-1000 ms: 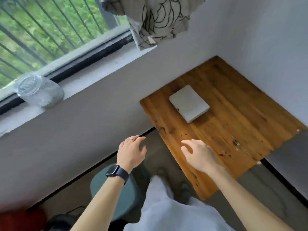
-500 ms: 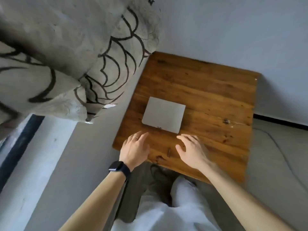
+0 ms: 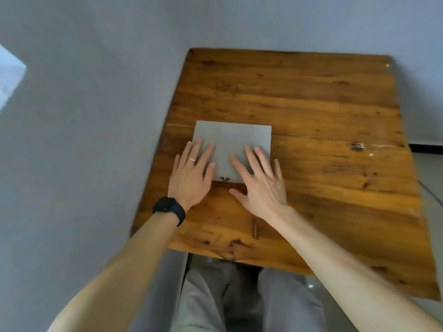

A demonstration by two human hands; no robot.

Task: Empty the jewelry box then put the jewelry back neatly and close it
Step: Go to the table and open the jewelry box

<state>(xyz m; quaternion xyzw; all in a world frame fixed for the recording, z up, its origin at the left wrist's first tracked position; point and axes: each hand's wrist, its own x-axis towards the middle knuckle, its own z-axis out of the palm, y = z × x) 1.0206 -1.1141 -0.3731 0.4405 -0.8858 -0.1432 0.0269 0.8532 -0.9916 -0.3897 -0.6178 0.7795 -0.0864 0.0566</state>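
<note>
A flat grey jewelry box (image 3: 233, 137) lies closed on the wooden table (image 3: 311, 104), near its left edge. A small metal clasp (image 3: 224, 179) shows at the box's near side, between my hands. My left hand (image 3: 191, 174), with a ring and a dark watch on the wrist, lies over the box's near left corner with straight, spread fingers. My right hand (image 3: 260, 180) lies over the near right part of the lid, fingers straight and spread. No jewelry is visible.
The table stands in a corner, with grey walls (image 3: 84, 140) at its left and far sides. My legs in light trousers (image 3: 227, 298) are under its near edge. A tiled floor (image 3: 429, 173) shows at the right.
The view swung from the window and curtain down onto the table. Both hands moved forward from the table's near edge onto the box lid.
</note>
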